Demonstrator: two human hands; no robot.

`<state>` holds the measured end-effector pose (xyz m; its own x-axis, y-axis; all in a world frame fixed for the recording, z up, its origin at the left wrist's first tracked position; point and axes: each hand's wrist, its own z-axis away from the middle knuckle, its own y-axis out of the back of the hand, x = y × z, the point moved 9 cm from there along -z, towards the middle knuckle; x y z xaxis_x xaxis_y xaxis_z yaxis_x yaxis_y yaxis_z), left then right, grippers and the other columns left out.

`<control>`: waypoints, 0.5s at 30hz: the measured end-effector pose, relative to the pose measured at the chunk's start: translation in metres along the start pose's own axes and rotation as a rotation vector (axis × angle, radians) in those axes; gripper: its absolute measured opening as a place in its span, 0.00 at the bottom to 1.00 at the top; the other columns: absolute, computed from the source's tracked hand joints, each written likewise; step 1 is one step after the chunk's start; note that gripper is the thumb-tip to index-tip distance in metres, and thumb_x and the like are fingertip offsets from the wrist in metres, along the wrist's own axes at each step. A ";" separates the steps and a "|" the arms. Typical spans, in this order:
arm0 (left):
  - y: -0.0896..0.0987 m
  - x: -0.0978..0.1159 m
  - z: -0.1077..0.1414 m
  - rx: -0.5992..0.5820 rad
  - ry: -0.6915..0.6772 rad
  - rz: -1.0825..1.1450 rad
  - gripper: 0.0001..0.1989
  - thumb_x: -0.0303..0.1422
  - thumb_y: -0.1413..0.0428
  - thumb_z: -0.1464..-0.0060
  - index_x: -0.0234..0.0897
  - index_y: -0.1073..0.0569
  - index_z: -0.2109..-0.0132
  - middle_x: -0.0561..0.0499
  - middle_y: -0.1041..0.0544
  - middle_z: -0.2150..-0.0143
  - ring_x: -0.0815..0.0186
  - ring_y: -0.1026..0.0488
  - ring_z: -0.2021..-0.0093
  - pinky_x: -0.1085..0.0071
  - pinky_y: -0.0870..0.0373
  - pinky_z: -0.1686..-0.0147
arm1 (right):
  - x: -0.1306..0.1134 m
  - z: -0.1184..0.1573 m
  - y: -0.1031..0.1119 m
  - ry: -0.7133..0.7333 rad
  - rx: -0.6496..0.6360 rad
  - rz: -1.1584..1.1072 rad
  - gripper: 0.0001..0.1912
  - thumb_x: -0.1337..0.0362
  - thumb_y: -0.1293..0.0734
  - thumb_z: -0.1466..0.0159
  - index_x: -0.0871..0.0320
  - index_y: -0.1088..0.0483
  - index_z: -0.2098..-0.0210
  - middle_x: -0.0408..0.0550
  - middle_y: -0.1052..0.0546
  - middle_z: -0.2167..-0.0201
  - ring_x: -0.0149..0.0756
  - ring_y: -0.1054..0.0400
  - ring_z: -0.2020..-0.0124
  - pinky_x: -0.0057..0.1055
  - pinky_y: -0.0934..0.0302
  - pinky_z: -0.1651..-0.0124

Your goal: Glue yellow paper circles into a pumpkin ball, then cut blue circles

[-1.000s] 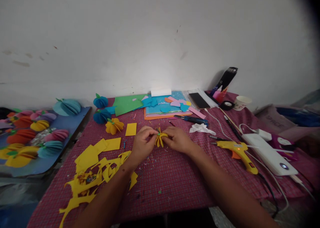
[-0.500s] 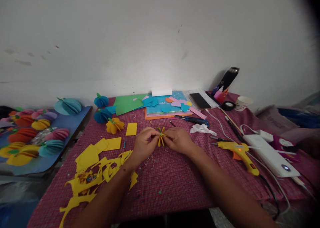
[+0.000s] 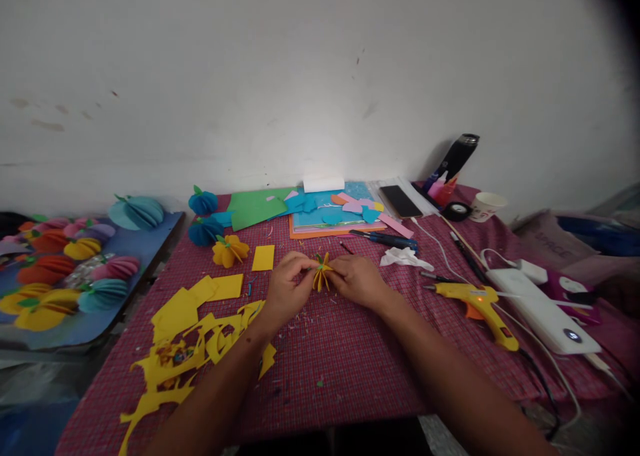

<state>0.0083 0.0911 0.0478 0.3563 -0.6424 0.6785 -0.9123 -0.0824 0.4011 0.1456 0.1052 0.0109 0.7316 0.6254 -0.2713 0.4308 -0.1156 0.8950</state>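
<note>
A small yellow paper pumpkin [image 3: 323, 274] with fanned leaves and a bit of green on top is held between both hands over the table's middle. My left hand [image 3: 291, 285] pinches its left side, fingers closed. On the right side, the fingertips of my right hand [image 3: 359, 281] are closed on it too. A finished-looking yellow pumpkin [image 3: 230, 251] sits to the left, beside a yellow paper square [image 3: 263, 258]. Yellow cut-out scraps [image 3: 165, 376] lie by my left forearm.
Right of my right arm lie a yellow glue gun [image 3: 477, 304], a white power bank [image 3: 543, 309] and cables. Behind are a cutter [image 3: 385, 239], tissue [image 3: 403, 257], phone [image 3: 400, 201], paper cup [image 3: 486, 207] and coloured sheets [image 3: 255, 207]. Paper pumpkins cover a blue board [image 3: 163, 233] at left.
The yellow pumpkin between my fingers has turned slightly and its leaves look more spread. Both hands stay in nearly the same place.
</note>
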 end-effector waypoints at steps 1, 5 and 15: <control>0.001 0.001 0.000 0.006 -0.001 0.005 0.05 0.26 0.43 0.41 0.40 0.23 0.61 0.51 0.24 0.63 0.66 0.27 0.61 0.68 0.30 0.60 | 0.000 0.000 0.000 -0.002 -0.007 -0.002 0.11 0.63 0.38 0.30 0.57 0.25 0.65 0.48 0.21 0.68 0.37 0.29 0.66 0.31 0.42 0.62; 0.004 0.001 0.001 0.033 0.001 0.036 0.05 0.27 0.42 0.41 0.40 0.22 0.61 0.50 0.24 0.64 0.66 0.27 0.61 0.68 0.29 0.60 | 0.001 -0.001 0.002 -0.027 -0.034 -0.033 0.08 0.64 0.37 0.32 0.57 0.25 0.63 0.49 0.20 0.64 0.38 0.28 0.63 0.31 0.42 0.60; 0.016 -0.014 0.002 0.141 0.155 0.114 0.02 0.29 0.42 0.42 0.39 0.23 0.62 0.51 0.25 0.64 0.66 0.26 0.61 0.70 0.29 0.59 | 0.008 -0.002 0.007 -0.086 -0.046 -0.063 0.06 0.68 0.36 0.34 0.56 0.26 0.64 0.46 0.20 0.65 0.36 0.29 0.65 0.30 0.44 0.63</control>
<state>-0.0116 0.0968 0.0432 0.2664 -0.5300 0.8050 -0.9636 -0.1290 0.2340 0.1540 0.1111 0.0159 0.7473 0.5616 -0.3551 0.4542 -0.0416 0.8899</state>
